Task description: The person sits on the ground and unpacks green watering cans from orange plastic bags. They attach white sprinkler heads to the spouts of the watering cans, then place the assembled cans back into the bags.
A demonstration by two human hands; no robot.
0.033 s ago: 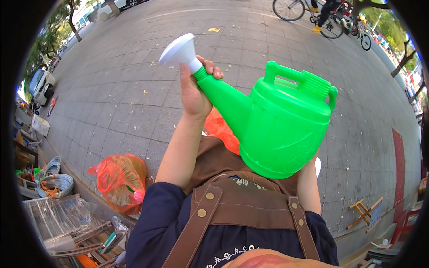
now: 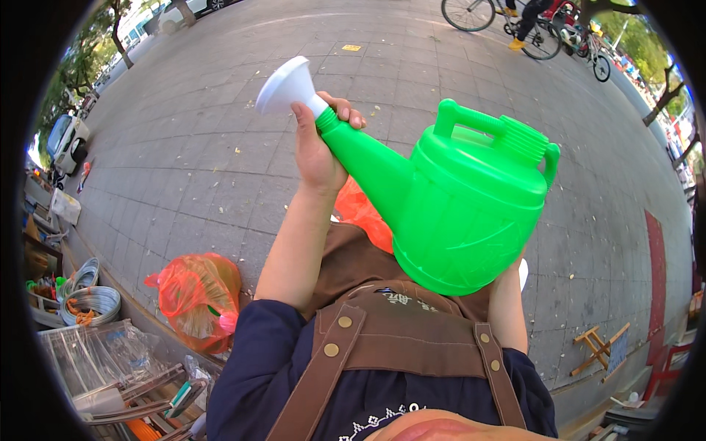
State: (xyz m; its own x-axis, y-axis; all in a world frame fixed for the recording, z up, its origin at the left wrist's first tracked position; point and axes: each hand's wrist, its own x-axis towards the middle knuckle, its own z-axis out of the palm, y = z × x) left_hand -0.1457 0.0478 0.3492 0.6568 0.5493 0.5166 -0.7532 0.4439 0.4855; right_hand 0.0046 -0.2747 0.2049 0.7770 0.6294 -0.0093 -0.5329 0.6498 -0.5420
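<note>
- Grey paving slabs (image 2: pixel 220 147) fill the background, bent by the lens; bicycles (image 2: pixel 515 22) pass at the upper edge and a white vehicle (image 2: pixel 66 140) stands at far left.
- Left hand (image 2: pixel 320 147): raised in front of the chest, forearm upright, fingers (image 2: pixel 346 110) curled around the upper end of the spout just below the white funnel-shaped rose (image 2: pixel 287 84).
- Green plastic watering can (image 2: pixel 471 206): held up at chest height, right of centre; spout slanting up and leftward into the left hand, ribbed handle on top, body covering the upper edge of the brown apron (image 2: pixel 397 331).
- Right hand: hidden behind the can's body; only the right forearm (image 2: pixel 507 309) shows beneath it, so its grip cannot be told.
- Orange plastic bag (image 2: pixel 198 298): on the ground at lower left, contents unclear; a second orange bag (image 2: pixel 364 213) is partly covered by the spout and left arm.
- Coils of wire (image 2: pixel 88 301) and clear-wrapped tools (image 2: pixel 110 367): lower left corner, cut off by the dark rim.
- Small wooden folding stool (image 2: pixel 599 345): lower right, lying on the pavement, well apart from the can.
</note>
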